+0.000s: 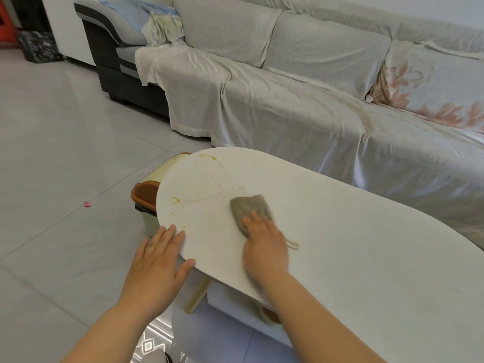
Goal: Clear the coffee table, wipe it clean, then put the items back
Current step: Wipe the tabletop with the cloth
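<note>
Left hand [157, 258] lies flat with fingers straight at the near left rim of the coffee table [340, 244]. Yellow stains [183, 200] mark the top's left end. Just right of them, the right hand [264, 247], fingers extended, presses a grey cloth [248, 208] onto the tabletop.

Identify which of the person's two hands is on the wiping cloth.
The right hand: it presses flat on the grey cloth on the coffee table. The left hand touches only the table's rounded edge, no cloth.
</note>
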### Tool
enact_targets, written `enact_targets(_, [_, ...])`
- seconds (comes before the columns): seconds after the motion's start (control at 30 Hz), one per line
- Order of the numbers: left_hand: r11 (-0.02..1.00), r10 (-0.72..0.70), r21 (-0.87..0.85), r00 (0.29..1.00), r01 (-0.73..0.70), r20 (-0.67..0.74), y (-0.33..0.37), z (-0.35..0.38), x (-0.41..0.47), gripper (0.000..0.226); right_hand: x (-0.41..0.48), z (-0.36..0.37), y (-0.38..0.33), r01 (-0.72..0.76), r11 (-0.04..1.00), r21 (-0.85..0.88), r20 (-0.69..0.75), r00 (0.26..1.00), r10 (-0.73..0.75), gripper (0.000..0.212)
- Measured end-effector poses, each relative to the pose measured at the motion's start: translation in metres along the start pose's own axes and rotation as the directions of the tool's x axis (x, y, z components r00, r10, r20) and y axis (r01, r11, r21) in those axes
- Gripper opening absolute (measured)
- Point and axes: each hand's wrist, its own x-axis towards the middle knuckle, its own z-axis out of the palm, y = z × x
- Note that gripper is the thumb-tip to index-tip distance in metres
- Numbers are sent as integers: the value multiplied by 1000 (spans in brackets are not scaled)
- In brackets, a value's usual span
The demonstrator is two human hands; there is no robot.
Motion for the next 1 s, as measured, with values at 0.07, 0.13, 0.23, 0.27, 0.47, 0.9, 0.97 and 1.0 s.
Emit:
enact_targets(0.07, [1000,16,-1,1000,-16,-16,2,2,1,58,-7,9,-13,128,992,4,40,991,-128,56])
enact_targets(0.13, [1000,6,-4,1000,-7,-23,4,2,0,57,-11,8,-10,217,976,19,72,973,-218,53])
enact_targets(0.23, [1000,-6,8,1000,6,-30,5,0,-2,58,-11,-9,16,283,958,38,103,953,-286,50])
enact_targets(0.27, [1000,0,8,1000,0,-31,5,-1,-3,58,-11,-15,27,249,968,34,82,965,-251,49])
enact_targets(0.47, [988,149,47,989,-148,-2,3,-9,-19,50,-26,-27,51,-207,978,29,-104,972,209,50])
enact_targets(0.9, [983,150,84,975,-165,164,9,-5,-34,52,-62,-20,42,213,977,23,67,975,-214,50])
enact_targets(0.97, [986,141,69,974,-155,175,9,-4,-34,53,-62,-30,60,60,998,11,7,998,-60,50])
enact_targets(1.0, [987,137,65,974,-150,178,10,-4,-34,54,-61,-31,63,-32,999,14,-31,999,33,50])
